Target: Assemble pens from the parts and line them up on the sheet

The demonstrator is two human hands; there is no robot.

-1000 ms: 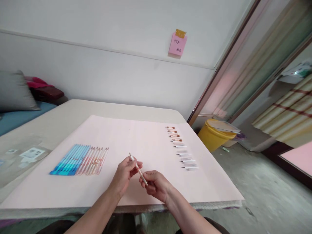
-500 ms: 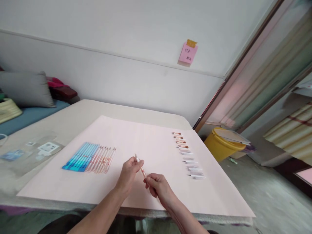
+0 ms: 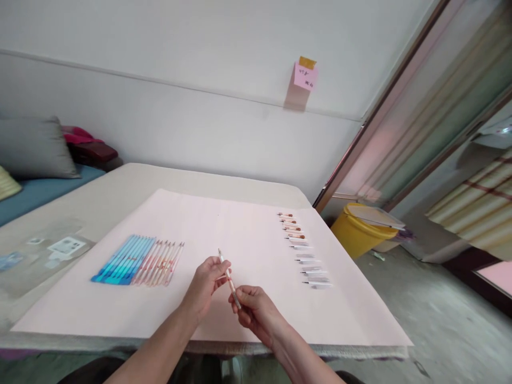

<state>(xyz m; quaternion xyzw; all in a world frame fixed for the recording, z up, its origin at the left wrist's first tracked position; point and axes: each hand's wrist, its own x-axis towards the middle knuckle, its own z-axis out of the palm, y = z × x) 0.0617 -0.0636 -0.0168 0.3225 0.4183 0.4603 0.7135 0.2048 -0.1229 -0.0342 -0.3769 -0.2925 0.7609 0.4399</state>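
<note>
Slanting between my hands over the middle of the white sheet is a slim pen (image 3: 229,276), clear with red-orange marks, its pointed tip facing away from me. My left hand (image 3: 206,285) pinches it near the tip half. Lower down, my right hand (image 3: 256,313) grips its rear end with thumb and fingers. To the left lie several blue pens (image 3: 124,258) side by side, with several clear orange-patterned pens (image 3: 164,264) against them. At the right, small pieces with thin dark points lie in a column: brown-ended ones (image 3: 294,229) farther off, whitish ones (image 3: 310,262) nearer.
The white sheet (image 3: 224,224) covers much of the table. Clear plastic bags (image 3: 40,266) lie at the table's left. A grey cushion (image 3: 36,146) is beyond. A yellow bin (image 3: 356,234) stands on the floor at right. A pink note (image 3: 304,76) hangs on the wall.
The pen stands a little more upright in the picture, and more of its rear end shows at my right hand. The view has shifted slightly, and the pink note has lifted from the wall.
</note>
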